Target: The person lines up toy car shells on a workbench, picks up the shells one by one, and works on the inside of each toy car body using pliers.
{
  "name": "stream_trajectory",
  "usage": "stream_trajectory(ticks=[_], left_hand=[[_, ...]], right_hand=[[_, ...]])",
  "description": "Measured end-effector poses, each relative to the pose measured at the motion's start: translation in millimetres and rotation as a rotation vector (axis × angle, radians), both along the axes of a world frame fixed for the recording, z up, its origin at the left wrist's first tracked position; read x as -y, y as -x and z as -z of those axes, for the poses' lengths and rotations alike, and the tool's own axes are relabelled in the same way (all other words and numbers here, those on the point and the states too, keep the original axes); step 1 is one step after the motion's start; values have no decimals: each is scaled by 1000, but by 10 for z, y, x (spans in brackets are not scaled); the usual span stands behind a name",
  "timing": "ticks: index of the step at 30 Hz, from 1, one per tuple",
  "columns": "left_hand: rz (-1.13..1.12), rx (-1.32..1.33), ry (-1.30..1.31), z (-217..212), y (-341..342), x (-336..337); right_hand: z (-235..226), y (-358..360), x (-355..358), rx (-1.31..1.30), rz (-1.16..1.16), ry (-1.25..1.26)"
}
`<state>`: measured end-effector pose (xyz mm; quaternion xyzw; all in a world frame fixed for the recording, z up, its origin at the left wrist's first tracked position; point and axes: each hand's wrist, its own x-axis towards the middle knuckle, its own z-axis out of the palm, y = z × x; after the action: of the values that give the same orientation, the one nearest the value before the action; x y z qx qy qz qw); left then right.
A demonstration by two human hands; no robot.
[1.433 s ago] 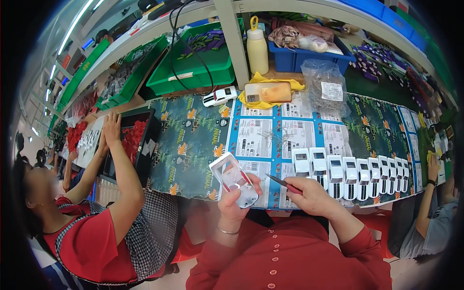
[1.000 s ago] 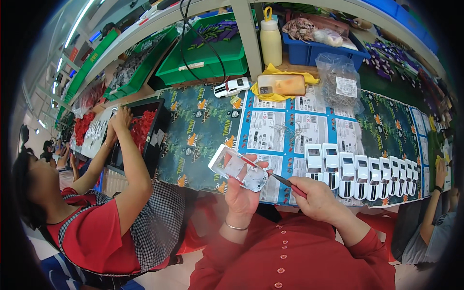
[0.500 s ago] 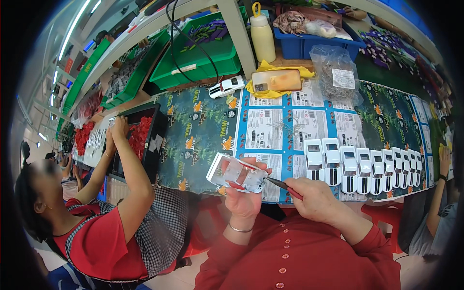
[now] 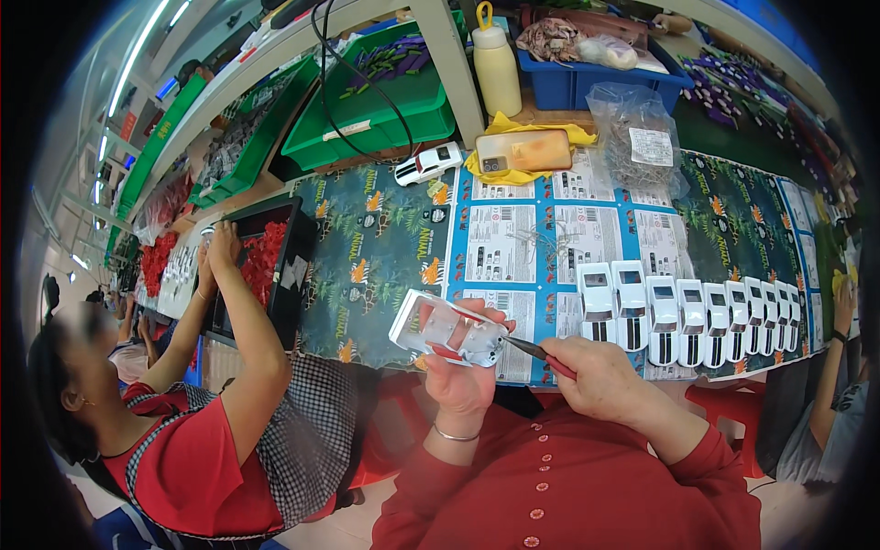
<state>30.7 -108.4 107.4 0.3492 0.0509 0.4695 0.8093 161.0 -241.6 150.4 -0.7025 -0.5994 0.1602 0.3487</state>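
My left hand (image 4: 461,385) is closed round a white toy car body (image 4: 446,328), turned so that its hollow inside shows, with clear plastic and red parts within. In my right hand (image 4: 594,378) is a pair of needle-nose pliers (image 4: 550,359) with red handles and dark, tapered jaws. Their tip touches or nearly touches the right end of the car body, beside the left fingertips; whether the jaws grip anything is too small to tell. To the right, several white toy cars (image 4: 662,316) with black stripes stand in a row on the table.
Beyond my hands are another white toy car (image 4: 428,165), a phone (image 4: 524,151) on a yellow cloth, a bag of small metal pieces (image 4: 632,137) and a pale yellow bottle (image 4: 496,73). At left, a co-worker (image 4: 211,449) works beside a black tray (image 4: 291,275) of red parts.
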Motion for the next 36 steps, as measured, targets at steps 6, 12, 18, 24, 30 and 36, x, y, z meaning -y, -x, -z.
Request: stream_trajectory(ticks=[6,12,18,24,30,36], left_hand=[[-45,-173,74,-85,-9,35],[-99,-295,153,-77,-87,88],[-112,-321,154,21,-110,74],[-68,-367,176,28,-112,65],[-85,-422,76,168,-99,87],[-109,-464,6,186,-89,107]], right_hand=[[-29,33,6,-9,1,19],[62,-18,-27,75,7,98],[137,-57,-57,123,-39,132],[28,-49,-45,335,-59,108],[-75,-185,-163,629,-220,87],[-231,-337,-354,694,-370,97]])
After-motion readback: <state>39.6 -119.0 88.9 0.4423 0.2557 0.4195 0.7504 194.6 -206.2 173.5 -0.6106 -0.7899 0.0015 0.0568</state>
